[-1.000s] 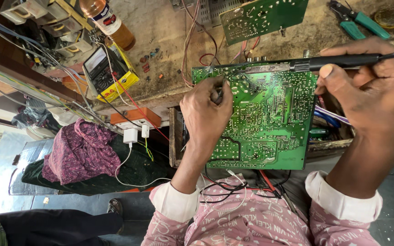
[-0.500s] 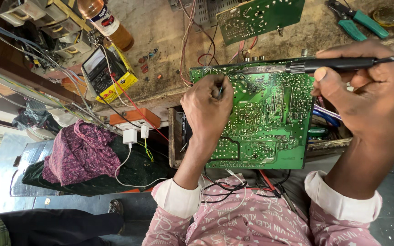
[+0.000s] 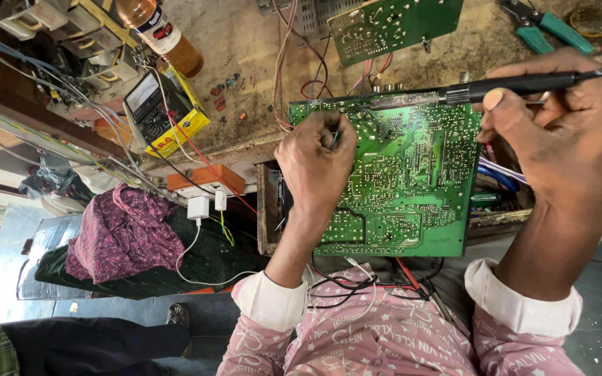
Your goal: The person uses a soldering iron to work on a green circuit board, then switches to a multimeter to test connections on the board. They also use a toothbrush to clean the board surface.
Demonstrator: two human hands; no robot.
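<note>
A large green circuit board lies solder side up at the workbench edge, over an open drawer. My left hand rests on the board's left part and pinches a thin wire or solder strand near its top corner. My right hand grips a black soldering iron that runs leftward along the board's far edge, its metal tip near my left fingers.
A second green circuit board lies farther back on the bench. Green-handled pliers, a yellow multimeter, a bottle and loose wires surround it. A purple cloth lies below left. Another person's leg is at bottom left.
The view has shifted slightly. My hands stay on the board and the iron, with the iron tip remaining near the board's top edge.
</note>
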